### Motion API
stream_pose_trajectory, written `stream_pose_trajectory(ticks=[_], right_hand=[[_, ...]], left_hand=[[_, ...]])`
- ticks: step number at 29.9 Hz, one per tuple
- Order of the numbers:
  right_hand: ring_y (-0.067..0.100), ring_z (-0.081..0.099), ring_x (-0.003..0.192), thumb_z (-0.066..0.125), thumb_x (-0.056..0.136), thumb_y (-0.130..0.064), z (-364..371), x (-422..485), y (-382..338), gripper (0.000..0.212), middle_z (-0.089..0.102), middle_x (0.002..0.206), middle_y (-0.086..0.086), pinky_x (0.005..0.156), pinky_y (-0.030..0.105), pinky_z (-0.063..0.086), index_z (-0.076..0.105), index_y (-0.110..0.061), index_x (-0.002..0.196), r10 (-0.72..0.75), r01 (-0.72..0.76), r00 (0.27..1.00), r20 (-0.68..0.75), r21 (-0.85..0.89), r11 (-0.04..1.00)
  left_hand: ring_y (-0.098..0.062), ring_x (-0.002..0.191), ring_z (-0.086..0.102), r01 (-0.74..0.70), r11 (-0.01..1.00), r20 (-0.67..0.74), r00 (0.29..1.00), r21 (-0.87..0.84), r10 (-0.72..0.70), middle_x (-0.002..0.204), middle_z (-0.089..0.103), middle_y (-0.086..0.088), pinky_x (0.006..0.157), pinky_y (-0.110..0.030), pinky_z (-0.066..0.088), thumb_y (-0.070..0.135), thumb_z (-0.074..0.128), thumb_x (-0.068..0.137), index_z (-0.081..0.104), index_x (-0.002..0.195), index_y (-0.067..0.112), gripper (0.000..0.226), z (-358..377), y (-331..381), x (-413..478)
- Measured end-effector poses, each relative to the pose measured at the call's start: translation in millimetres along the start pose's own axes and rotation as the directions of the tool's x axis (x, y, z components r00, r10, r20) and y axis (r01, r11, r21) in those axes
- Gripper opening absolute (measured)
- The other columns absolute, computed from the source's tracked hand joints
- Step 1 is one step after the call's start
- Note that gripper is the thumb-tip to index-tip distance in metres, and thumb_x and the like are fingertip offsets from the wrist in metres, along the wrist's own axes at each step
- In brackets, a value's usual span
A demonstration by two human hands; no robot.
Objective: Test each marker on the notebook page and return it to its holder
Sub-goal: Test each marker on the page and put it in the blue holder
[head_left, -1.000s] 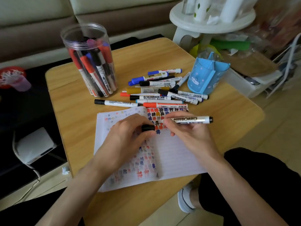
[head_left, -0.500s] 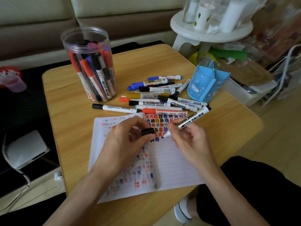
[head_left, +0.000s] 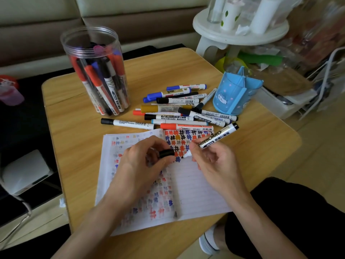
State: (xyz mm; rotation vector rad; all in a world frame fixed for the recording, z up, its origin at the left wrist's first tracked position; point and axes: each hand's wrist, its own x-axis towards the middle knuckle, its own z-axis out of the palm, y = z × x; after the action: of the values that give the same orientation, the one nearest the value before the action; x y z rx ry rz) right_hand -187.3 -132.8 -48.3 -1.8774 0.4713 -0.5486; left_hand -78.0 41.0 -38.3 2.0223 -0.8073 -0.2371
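Fingers [head_left: 196, 148]: right hand [head_left: 214, 165] grips marker [head_left: 211, 141], now tilted toward page [head_left: 197, 186]; left hand [head_left: 138, 165] pinches cap [head_left: 166, 153].

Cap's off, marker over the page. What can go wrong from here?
1. The tip of the whiteboard marker in the right hand is close to the black cap and the left hand; a slip could ink fingers.
2. The notebook page is crowded with marks there; a new stroke may be hard to judge.
3. Loose markers lie along the notebook's top edge; a nudge might roll them.
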Motion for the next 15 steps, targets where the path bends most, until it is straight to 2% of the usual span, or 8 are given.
stream_pose_trajectory(ticks=[2, 5, 6, 8, 10, 12, 15], right_hand=[[0.031, 0.055, 0.059, 0.071, 0.097, -0.029, 0.2, -0.2, 1.9, 0.013, 0.065, 0.067, 0.009, 0.049, 0.038, 0.042, 0.069, -0.029, 0.084, -0.015, 0.015, 1.0, 0.021, -0.031, 0.999], [0.011, 0.049, 0.055, 0.071, 0.097, -0.027, -0.4, 0.4, 3.1, 0.014, 0.062, 0.066, 0.003, 0.048, 0.021, 0.039, 0.068, -0.029, 0.083, -0.011, 0.012, 1.0, 0.005, -0.035, 0.999], [0.012, 0.05, 0.055, 0.072, 0.096, -0.025, -0.9, 0.6, 3.4, 0.016, 0.062, 0.065, 0.003, 0.047, 0.023, 0.039, 0.067, -0.028, 0.081, -0.004, 0.004, 1.0, -0.008, -0.015, 1.0], [0.029, 0.056, 0.058, 0.072, 0.096, -0.025, -1.2, 0.7, 4.1, 0.015, 0.064, 0.067, 0.009, 0.049, 0.038, 0.045, 0.069, -0.026, 0.081, -0.004, 0.005, 1.0, -0.011, 0.023, 1.0], [0.039, 0.059, 0.064, 0.072, 0.096, -0.026, -0.6, -0.2, 4.1, 0.01, 0.066, 0.07, 0.014, 0.051, 0.046, 0.047, 0.071, -0.025, 0.087, -0.019, 0.018, 1.0, 0.016, 0.029, 0.999], [0.031, 0.057, 0.06, 0.072, 0.096, -0.025, 0.2, -1.2, 5.3, 0.009, 0.065, 0.068, 0.007, 0.049, 0.038, 0.045, 0.07, -0.027, 0.087, -0.045, 0.045, 0.998, 0.032, -0.005, 0.999], [0.008, 0.05, 0.056, 0.072, 0.097, -0.021, -0.6, -0.5, 7.1, 0.006, 0.061, 0.065, -0.007, 0.049, 0.019, 0.039, 0.07, -0.025, 0.092, -0.047, 0.048, 0.998, 0.03, -0.034, 0.998]], left_hand=[[-0.002, 0.08, 0.062, 0.005, 1.0, 0.001, 1.0, -0.01, -0.005, 0.083, 0.068, 0.018, 0.067, -0.01, 0.045, 0.035, 0.08, 0.084, 0.068, 0.097, 0.033, 0.017, 0.5, 0.2, 0.8], [-0.002, 0.082, 0.062, 0.004, 1.0, 0.004, 1.0, -0.017, -0.004, 0.084, 0.068, 0.019, 0.068, -0.01, 0.046, 0.036, 0.079, 0.084, 0.068, 0.097, 0.033, 0.017, 1.1, 0.5, 1.3], [-0.002, 0.082, 0.062, 0.003, 1.0, 0.004, 1.0, -0.018, -0.003, 0.084, 0.068, 0.019, 0.068, -0.01, 0.046, 0.036, 0.079, 0.084, 0.069, 0.097, 0.032, 0.017, 1.0, 0.5, 1.3], [-0.003, 0.081, 0.062, 0.003, 1.0, 0.005, 1.0, -0.018, -0.003, 0.084, 0.068, 0.018, 0.067, -0.011, 0.046, 0.036, 0.079, 0.084, 0.069, 0.097, 0.032, 0.017, 0.9, 0.1, 1.5], [-0.004, 0.08, 0.062, 0.002, 1.0, 0.009, 1.0, -0.021, -0.002, 0.083, 0.069, 0.017, 0.066, -0.011, 0.046, 0.036, 0.079, 0.084, 0.069, 0.097, 0.032, 0.017, 1.0, -0.4, 1.8], [-0.004, 0.078, 0.062, 0.002, 1.0, 0.009, 1.0, -0.027, -0.002, 0.082, 0.068, 0.018, 0.065, -0.011, 0.046, 0.036, 0.079, 0.084, 0.069, 0.096, 0.033, 0.016, 1.3, -0.9, 2.1], [-0.005, 0.075, 0.062, 0.002, 1.0, 0.009, 1.0, -0.031, -0.001, 0.08, 0.068, 0.018, 0.064, -0.012, 0.045, 0.037, 0.08, 0.084, 0.069, 0.095, 0.034, 0.015, 1.9, -1.9, 2.3]])
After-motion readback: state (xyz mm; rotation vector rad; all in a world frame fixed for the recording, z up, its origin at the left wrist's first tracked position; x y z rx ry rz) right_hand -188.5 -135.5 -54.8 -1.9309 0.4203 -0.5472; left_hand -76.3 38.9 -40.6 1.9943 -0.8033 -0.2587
